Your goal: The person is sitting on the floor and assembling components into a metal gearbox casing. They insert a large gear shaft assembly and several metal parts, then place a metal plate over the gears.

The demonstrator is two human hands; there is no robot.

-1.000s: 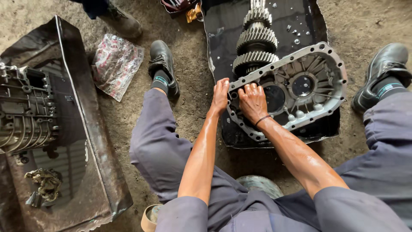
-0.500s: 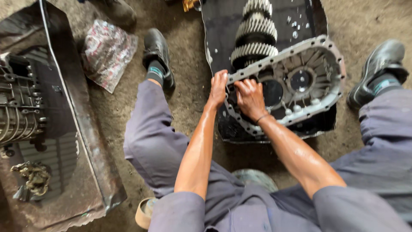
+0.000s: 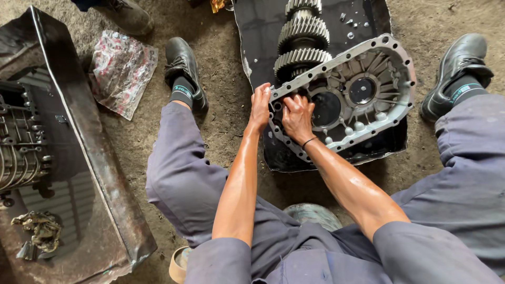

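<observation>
- Roll of tape (image 3: 178, 265): tan, seen at the bottom edge by the left thigh, at 7 o'clock from the hands.
- Round grey object (image 3: 314, 214): partly hidden between the thighs, directly below the forearms; its kind cannot be told.
- Left hand (image 3: 260, 107): fingers curled over the near left rim of the gearbox housing, gripping the flange edge.
- Right hand (image 3: 296, 117): set just beside the left hand, at its 3 o'clock; fingers bent and pressed inside the housing's rim; whether anything small is pinched cannot be told. A dark band is worn at the wrist.
- Gearbox housing (image 3: 389, 79): grey cast-metal cover with bolt holes along its flange, lying open face up on a black sheet (image 3: 258, 31), at 12 to 2 o'clock from the hands, between the two black shoes.
- Gear shaft (image 3: 302, 37): stack of toothed gears, extending from the housing toward 12 o'clock.
- Metal tray (image 3: 100, 173): dark, oily, at 9 o'clock, well apart from the hands; a second gearbox part (image 3: 21, 142) and a dirty rag (image 3: 37, 231) are held in it.
- Printed plastic bag (image 3: 122, 71): crumpled on the dirt floor at 10 o'clock.
</observation>
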